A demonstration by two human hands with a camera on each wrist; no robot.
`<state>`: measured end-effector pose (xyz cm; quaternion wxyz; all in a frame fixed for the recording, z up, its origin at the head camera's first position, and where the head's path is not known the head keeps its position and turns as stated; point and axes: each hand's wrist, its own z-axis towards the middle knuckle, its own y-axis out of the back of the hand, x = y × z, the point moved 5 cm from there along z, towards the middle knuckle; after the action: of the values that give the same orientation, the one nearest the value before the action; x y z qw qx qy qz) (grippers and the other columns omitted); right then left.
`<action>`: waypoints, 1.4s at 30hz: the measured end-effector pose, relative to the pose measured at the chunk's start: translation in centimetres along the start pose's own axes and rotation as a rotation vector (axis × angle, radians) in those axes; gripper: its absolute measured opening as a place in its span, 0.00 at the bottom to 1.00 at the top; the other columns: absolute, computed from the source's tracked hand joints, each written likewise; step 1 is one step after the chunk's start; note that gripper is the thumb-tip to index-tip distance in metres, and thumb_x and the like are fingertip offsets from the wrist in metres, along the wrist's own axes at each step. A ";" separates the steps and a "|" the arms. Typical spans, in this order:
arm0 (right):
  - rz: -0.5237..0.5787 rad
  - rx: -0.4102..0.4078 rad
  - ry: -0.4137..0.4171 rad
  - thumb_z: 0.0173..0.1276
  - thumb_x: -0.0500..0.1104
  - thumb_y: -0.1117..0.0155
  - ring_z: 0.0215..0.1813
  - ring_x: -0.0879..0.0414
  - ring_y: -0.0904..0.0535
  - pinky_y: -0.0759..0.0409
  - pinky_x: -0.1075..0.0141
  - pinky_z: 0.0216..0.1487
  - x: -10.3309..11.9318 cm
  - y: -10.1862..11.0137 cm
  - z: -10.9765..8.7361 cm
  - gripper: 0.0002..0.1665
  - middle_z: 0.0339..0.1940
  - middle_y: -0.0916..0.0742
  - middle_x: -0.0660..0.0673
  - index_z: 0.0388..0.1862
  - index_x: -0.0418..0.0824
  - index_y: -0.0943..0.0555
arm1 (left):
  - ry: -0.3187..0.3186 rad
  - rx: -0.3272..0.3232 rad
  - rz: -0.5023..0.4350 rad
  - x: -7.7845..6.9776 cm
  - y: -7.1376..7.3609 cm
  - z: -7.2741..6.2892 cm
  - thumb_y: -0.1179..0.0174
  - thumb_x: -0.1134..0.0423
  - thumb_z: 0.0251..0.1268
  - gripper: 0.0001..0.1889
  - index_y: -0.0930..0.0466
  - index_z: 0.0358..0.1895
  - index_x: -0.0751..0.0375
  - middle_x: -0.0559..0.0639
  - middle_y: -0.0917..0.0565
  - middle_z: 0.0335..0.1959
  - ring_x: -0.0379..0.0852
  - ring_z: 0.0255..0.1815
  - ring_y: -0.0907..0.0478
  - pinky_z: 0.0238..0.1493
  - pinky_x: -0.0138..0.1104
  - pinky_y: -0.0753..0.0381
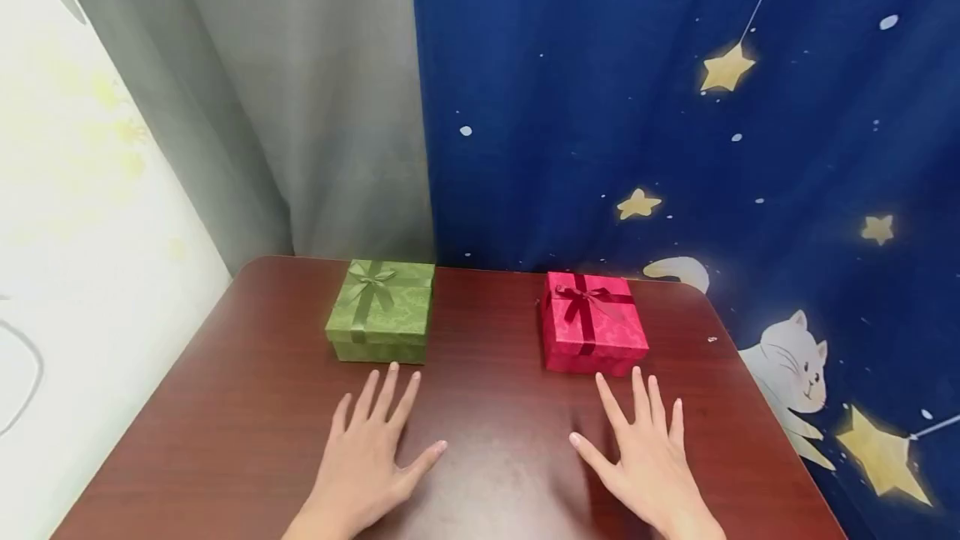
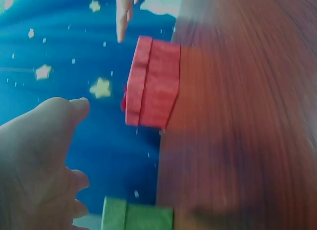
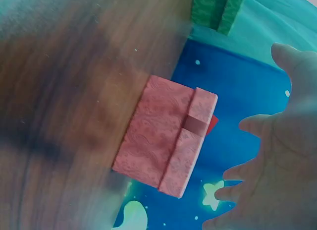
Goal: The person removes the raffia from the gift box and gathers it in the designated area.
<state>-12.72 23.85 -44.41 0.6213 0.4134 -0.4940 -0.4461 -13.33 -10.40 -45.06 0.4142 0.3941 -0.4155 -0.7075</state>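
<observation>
A green gift box [image 1: 390,307] with a ribbon bow stands at the back left of the table, its lid on. To the right of it is a red gift box [image 1: 600,327] with a dark red ribbon and bow, also lidded. My left hand [image 1: 367,457] is spread just in front of the green box, fingers straight and holding nothing. Before the red box my right hand [image 1: 645,461] is spread in the same way, with nothing in it. In the right wrist view, the patterned side of the red box [image 3: 158,133] shows beside the right fingers.
Both boxes sit on a dark red-brown wooden table [image 1: 495,407] with rounded back corners. Behind it hang a grey curtain [image 1: 337,107] and a blue curtain [image 1: 555,107] printed with stars and a cat. A small white bit [image 1: 712,339] lies near the right edge.
</observation>
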 end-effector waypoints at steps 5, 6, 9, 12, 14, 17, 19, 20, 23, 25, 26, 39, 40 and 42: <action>0.027 -0.043 0.019 0.67 0.75 0.41 0.81 0.25 0.55 0.68 0.25 0.74 -0.8 0.4 2.3 0.53 0.82 0.44 0.25 0.83 0.49 0.37 | -0.088 -0.048 -0.015 -3.1 -1.0 3.1 0.48 0.24 0.65 0.48 0.38 0.81 0.48 0.58 0.38 0.81 0.61 0.81 0.41 0.71 0.63 0.35; 0.037 -0.050 0.017 0.68 0.74 0.41 0.81 0.24 0.55 0.67 0.25 0.74 -1.1 0.5 3.0 0.53 0.82 0.44 0.25 0.83 0.49 0.38 | -0.099 -0.047 -0.015 -3.6 -1.4 4.0 0.48 0.23 0.65 0.48 0.38 0.82 0.48 0.58 0.39 0.81 0.61 0.81 0.41 0.71 0.62 0.36; 0.070 -0.052 -0.009 0.70 0.73 0.42 0.81 0.24 0.57 0.67 0.24 0.73 -2.3 1.0 5.4 0.53 0.82 0.46 0.24 0.84 0.48 0.41 | -0.118 -0.013 -0.023 -4.6 -3.2 7.4 0.50 0.24 0.66 0.48 0.39 0.82 0.49 0.57 0.39 0.82 0.60 0.81 0.42 0.72 0.62 0.36; 0.120 -0.031 -0.038 0.73 0.71 0.45 0.82 0.24 0.60 0.67 0.24 0.73 -3.9 1.6 7.9 0.52 0.82 0.48 0.24 0.86 0.47 0.45 | -0.105 0.072 -0.029 -4.6 -5.6 11.0 0.53 0.25 0.69 0.47 0.42 0.83 0.51 0.57 0.42 0.83 0.59 0.82 0.43 0.74 0.60 0.38; 0.171 -0.006 -0.059 0.75 0.70 0.47 0.82 0.25 0.60 0.66 0.25 0.74 -5.0 1.9 9.5 0.52 0.83 0.49 0.24 0.87 0.47 0.48 | -0.092 0.131 -0.057 -4.4 -7.0 13.2 0.53 0.29 0.73 0.44 0.43 0.83 0.53 0.58 0.43 0.83 0.59 0.82 0.44 0.74 0.60 0.37; 0.281 0.038 -0.104 0.79 0.68 0.53 0.82 0.25 0.58 0.62 0.27 0.76 -6.6 1.6 11.8 0.49 0.82 0.48 0.24 0.87 0.45 0.52 | -0.083 0.207 -0.169 -4.3 -8.9 16.0 0.51 0.44 0.80 0.36 0.41 0.81 0.63 0.61 0.41 0.82 0.60 0.81 0.42 0.72 0.60 0.34; 0.357 0.075 -0.149 0.82 0.66 0.57 0.81 0.25 0.55 0.58 0.29 0.77 -7.8 0.8 13.0 0.48 0.82 0.46 0.23 0.87 0.40 0.54 | -0.077 0.250 -0.258 -4.5 -9.9 17.4 0.51 0.56 0.81 0.31 0.39 0.79 0.69 0.64 0.38 0.80 0.60 0.80 0.39 0.71 0.59 0.32; 0.400 0.092 -0.183 0.83 0.65 0.59 0.81 0.25 0.54 0.56 0.30 0.77 -8.4 0.2 13.4 0.47 0.81 0.45 0.23 0.86 0.38 0.55 | -0.070 0.267 -0.313 -4.8 -10.4 18.0 0.52 0.60 0.80 0.29 0.38 0.77 0.72 0.65 0.37 0.79 0.60 0.79 0.38 0.72 0.58 0.32; 0.502 0.122 -0.288 0.85 0.62 0.63 0.81 0.27 0.49 0.50 0.35 0.78 -10.1 -1.4 14.3 0.46 0.79 0.40 0.22 0.84 0.30 0.54 | -0.022 0.291 -0.465 -5.6 -11.5 19.5 0.53 0.67 0.78 0.26 0.34 0.73 0.77 0.68 0.30 0.74 0.60 0.76 0.33 0.73 0.54 0.32; 0.564 0.111 -0.346 0.85 0.60 0.62 0.80 0.29 0.45 0.48 0.38 0.79 -10.8 -2.2 14.8 0.45 0.78 0.36 0.22 0.82 0.27 0.50 | 0.021 0.280 -0.576 -6.3 -12.0 20.4 0.53 0.68 0.78 0.24 0.30 0.70 0.79 0.70 0.25 0.69 0.61 0.72 0.28 0.72 0.51 0.30; 0.588 0.099 -0.368 0.85 0.58 0.61 0.79 0.29 0.43 0.46 0.38 0.79 -11.1 -2.5 15.0 0.43 0.76 0.34 0.22 0.81 0.26 0.47 | 0.049 0.273 -0.636 -6.6 -12.3 20.8 0.53 0.68 0.79 0.23 0.29 0.69 0.79 0.70 0.23 0.67 0.61 0.71 0.26 0.72 0.51 0.29; 0.692 -0.036 -0.409 0.81 0.42 0.46 0.62 0.32 0.23 0.25 0.42 0.67 -12.2 -2.5 15.9 0.25 0.60 0.18 0.24 0.65 0.23 0.23 | 0.390 0.310 -1.224 -9.2 -15.6 23.0 0.40 0.63 0.77 0.19 0.18 0.58 0.78 0.66 0.12 0.46 0.50 0.36 0.11 0.46 0.40 0.12; 0.702 -0.043 -0.416 0.81 0.42 0.45 0.63 0.32 0.24 0.25 0.42 0.67 -12.3 -2.3 16.0 0.25 0.61 0.19 0.24 0.65 0.23 0.23 | 0.401 0.309 -1.234 -9.4 -15.5 23.2 0.39 0.64 0.77 0.18 0.18 0.57 0.78 0.65 0.12 0.45 0.49 0.36 0.11 0.45 0.39 0.12; 0.714 -0.050 -0.424 0.81 0.42 0.44 0.65 0.32 0.25 0.26 0.42 0.68 -12.5 -2.0 16.4 0.26 0.63 0.20 0.23 0.66 0.23 0.24 | 0.420 0.309 -1.253 -9.8 -15.4 23.6 0.39 0.64 0.76 0.18 0.18 0.57 0.78 0.64 0.12 0.44 0.48 0.35 0.11 0.45 0.39 0.12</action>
<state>-30.52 34.21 -46.57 0.6313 0.0998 -0.7124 -0.2898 -35.20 9.46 -48.90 -0.0632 0.7441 -0.1159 -0.6549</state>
